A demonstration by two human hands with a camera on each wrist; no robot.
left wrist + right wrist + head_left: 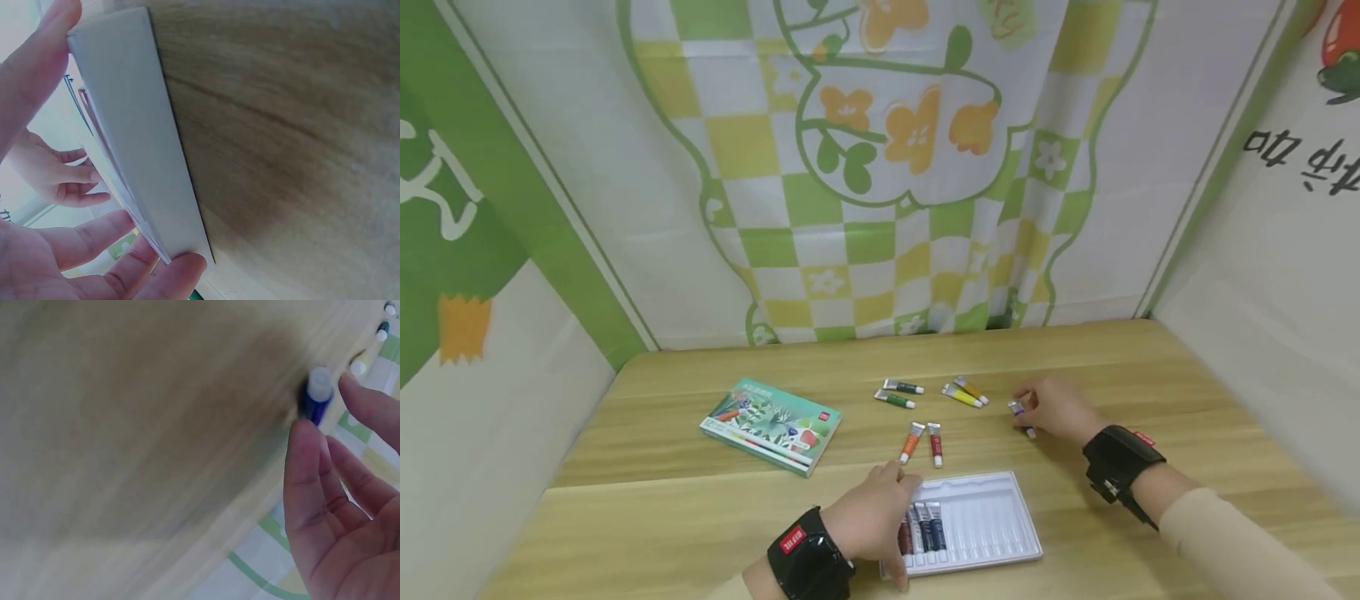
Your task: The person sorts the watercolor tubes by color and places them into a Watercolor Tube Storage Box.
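My left hand (pixel 874 510) holds the left end of a white plastic paint tray (pixel 985 527), its thumb on the near edge and fingers at the far edge. The left wrist view shows fingertips against the tray's pale side wall (pixel 134 131). Several paint tubes (pixel 931 529), brown to dark blue, lie in the tray's left slots. On the table to the right, my right hand (pixel 1060 410) is at a purple-blue paint tube (pixel 1022 419). In the right wrist view the white-capped tube (pixel 319 387) lies between thumb and fingers, with a small gap on the thumb side.
Beyond the tray lie an orange tube (pixel 912 442) and a red tube (pixel 935 444). Farther back are two green tubes (pixel 896 400) and a yellow tube (pixel 962 396) touching an ochre one (pixel 972 390). A teal illustrated box (pixel 772 425) sits left. A patterned curtain (pixel 865 250) hangs behind.
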